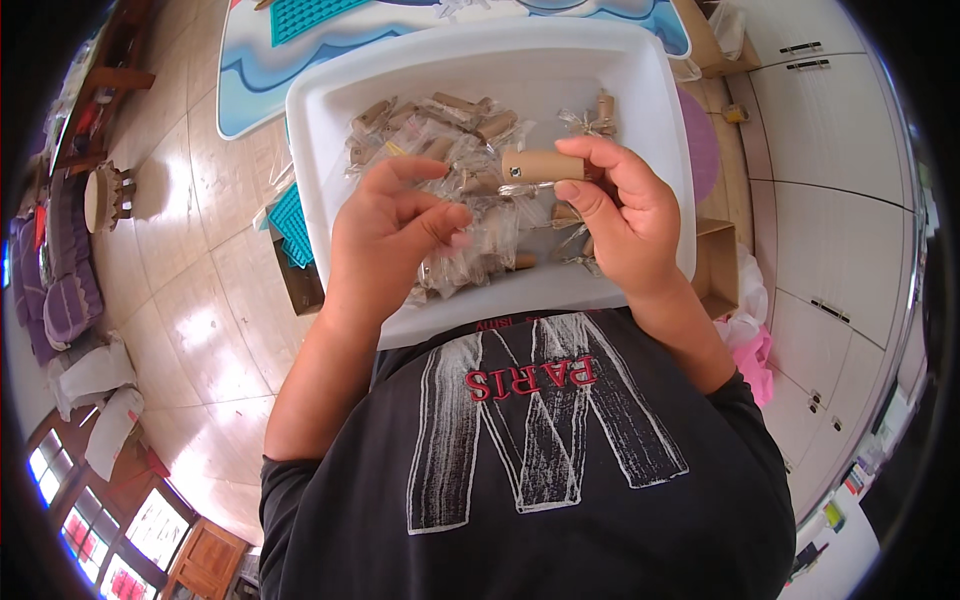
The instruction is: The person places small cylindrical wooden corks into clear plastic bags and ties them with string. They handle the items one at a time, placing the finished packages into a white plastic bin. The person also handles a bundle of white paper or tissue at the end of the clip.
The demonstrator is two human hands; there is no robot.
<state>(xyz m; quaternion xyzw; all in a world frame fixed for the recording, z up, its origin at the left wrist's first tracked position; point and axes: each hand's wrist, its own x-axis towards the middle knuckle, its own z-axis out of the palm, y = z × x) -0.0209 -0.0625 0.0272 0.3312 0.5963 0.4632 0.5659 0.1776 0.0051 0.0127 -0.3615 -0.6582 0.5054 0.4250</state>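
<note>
My right hand pinches a small brown cardboard tube at one end, holding it level above a white plastic tub. On the tube's side is a small dark printed mark, and a thin shiny strip shows just beneath it; what that strip is I cannot make out. To the left, my left hand hovers over the tub with thumb and fingers apart and nothing between them. Below both hands lies a heap of similar brown tubes in clear plastic bags. A smaller group of tubes rests at the tub's far right.
The tub stands against a blue-and-white patterned table with a teal textured mat. A cardboard box sits right of the tub, near white cabinets. A small wooden stool stands on the tiled floor at left.
</note>
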